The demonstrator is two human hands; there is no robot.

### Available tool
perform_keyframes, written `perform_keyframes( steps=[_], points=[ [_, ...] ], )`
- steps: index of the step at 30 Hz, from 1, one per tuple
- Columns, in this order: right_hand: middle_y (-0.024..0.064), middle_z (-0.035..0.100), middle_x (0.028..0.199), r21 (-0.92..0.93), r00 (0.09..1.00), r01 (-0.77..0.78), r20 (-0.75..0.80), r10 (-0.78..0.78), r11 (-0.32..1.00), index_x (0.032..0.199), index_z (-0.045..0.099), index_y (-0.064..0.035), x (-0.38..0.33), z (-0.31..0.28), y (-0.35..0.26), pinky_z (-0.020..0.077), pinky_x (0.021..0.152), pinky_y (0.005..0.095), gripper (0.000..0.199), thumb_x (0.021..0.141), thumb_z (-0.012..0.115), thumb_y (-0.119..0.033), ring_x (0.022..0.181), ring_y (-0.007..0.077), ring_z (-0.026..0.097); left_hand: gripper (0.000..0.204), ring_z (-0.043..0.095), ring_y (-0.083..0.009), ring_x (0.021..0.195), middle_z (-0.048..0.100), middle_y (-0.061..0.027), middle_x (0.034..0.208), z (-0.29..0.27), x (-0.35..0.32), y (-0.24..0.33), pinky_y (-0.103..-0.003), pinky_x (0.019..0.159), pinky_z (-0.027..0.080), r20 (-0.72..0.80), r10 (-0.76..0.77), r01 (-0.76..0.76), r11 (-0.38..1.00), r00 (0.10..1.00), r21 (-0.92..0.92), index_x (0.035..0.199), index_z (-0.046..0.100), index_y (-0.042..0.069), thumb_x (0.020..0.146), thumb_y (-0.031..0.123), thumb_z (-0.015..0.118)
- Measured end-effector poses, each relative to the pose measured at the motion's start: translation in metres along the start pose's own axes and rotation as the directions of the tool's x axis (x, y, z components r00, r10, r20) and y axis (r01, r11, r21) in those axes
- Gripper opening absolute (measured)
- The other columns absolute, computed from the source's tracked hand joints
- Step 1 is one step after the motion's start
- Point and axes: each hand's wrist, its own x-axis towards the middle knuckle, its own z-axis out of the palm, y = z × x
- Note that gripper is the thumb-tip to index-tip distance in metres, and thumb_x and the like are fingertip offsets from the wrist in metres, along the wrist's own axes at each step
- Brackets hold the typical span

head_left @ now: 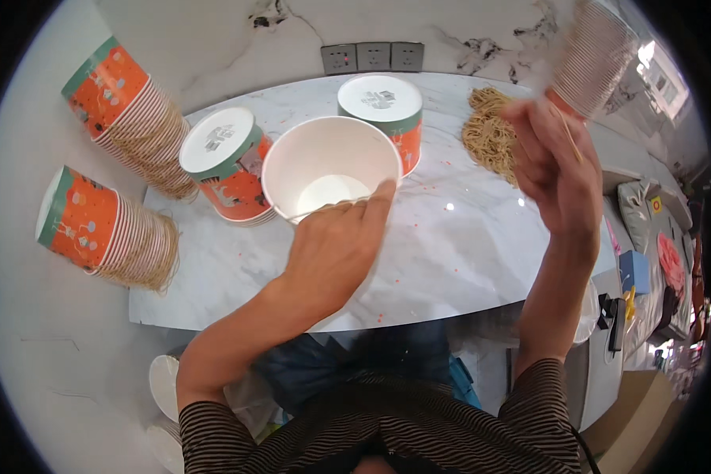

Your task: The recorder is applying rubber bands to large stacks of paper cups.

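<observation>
My left hand [336, 249] grips the near rim of a white paper bucket [332, 154], its open mouth facing me and its inside bare. My right hand [557, 162] is raised at the right, fingers closed on a thin tan strand [569, 134] that looks like a rubber band; motion blurs the fingertips. Behind that hand lies a tangled pile of tan strands [490, 130]. Two orange and green paper buckets stand upside down beside the held one: one bucket [227, 166] on its left, another bucket [383, 103] behind it.
Nested bucket stacks with tan strands around them stand at the left, one far stack [130, 114] and one nearer stack [107, 229]. Another tall stack [592, 59] is at the far right. Wall sockets [373, 58] sit behind the marble table [458, 237]. Small orange bits dot the tabletop.
</observation>
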Motion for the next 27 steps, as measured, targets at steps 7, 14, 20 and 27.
perform_keyframes(
  steps=[7, 14, 20, 27],
  points=[
    [-0.011, 0.039, 0.068, -0.162, 0.971, -0.239, -0.047, 0.234, 0.957, 0.118, 0.072, 0.0026, 0.065, -0.034, 0.063, 0.0267, 0.047, 0.0214, 0.038, 0.107, 0.06, -0.032, 0.058, 0.0002, 0.033, 0.051, 0.069, -0.0307, 0.096, 0.075, -0.0091, 0.098, -0.068, -0.032, -0.027, -0.042, 0.092, 0.053, 0.349, 0.117, -0.011, 0.956, 0.93, -0.293, 0.127, 0.07, 0.007, 0.079, -0.012, 0.063],
    [-0.0046, 0.051, 0.062, -0.631, 0.999, 0.01, -0.017, -0.027, 0.776, 0.1, 0.08, 0.0011, 0.025, -0.013, 0.096, 0.0346, 0.054, 0.0287, 0.029, 0.098, 0.068, -0.025, 0.061, 0.0045, 0.042, 0.055, 0.068, -0.0271, 0.106, 0.074, -0.0098, 0.11, -0.092, -0.034, -0.031, -0.04, 0.091, 0.054, 0.326, 0.071, 0.07, 0.913, 0.943, -0.401, 0.133, 0.065, 0.004, 0.08, -0.001, 0.079],
    [0.0022, 0.064, 0.069, -0.539, 0.991, 0.118, 0.116, -0.066, 0.834, 0.104, 0.077, 0.0032, -0.018, 0.023, 0.068, 0.0403, 0.056, 0.0273, 0.018, 0.099, 0.07, -0.012, 0.064, 0.0061, 0.05, 0.063, 0.066, -0.0173, 0.1, 0.071, -0.0108, 0.121, -0.07, 0.01, 0.001, -0.031, 0.078, 0.053, 0.133, -0.176, 0.22, 0.821, 0.975, -0.526, 0.138, 0.061, 0.004, 0.08, 0.005, 0.085],
    [0.0099, 0.076, 0.081, -0.467, 0.969, 0.23, 0.192, -0.156, 0.854, 0.108, 0.079, 0.0007, -0.031, 0.03, 0.06, 0.0472, 0.059, 0.028, 0.017, 0.098, 0.072, -0.01, 0.065, 0.0104, 0.06, 0.042, 0.071, -0.0185, 0.089, 0.076, -0.011, 0.107, -0.046, 0.051, 0.004, -0.03, 0.074, 0.056, 0.012, -0.016, 0.019, 0.918, 1.0, -0.395, 0.127, 0.07, 0.001, 0.087, 0.009, 0.081]
  ],
)
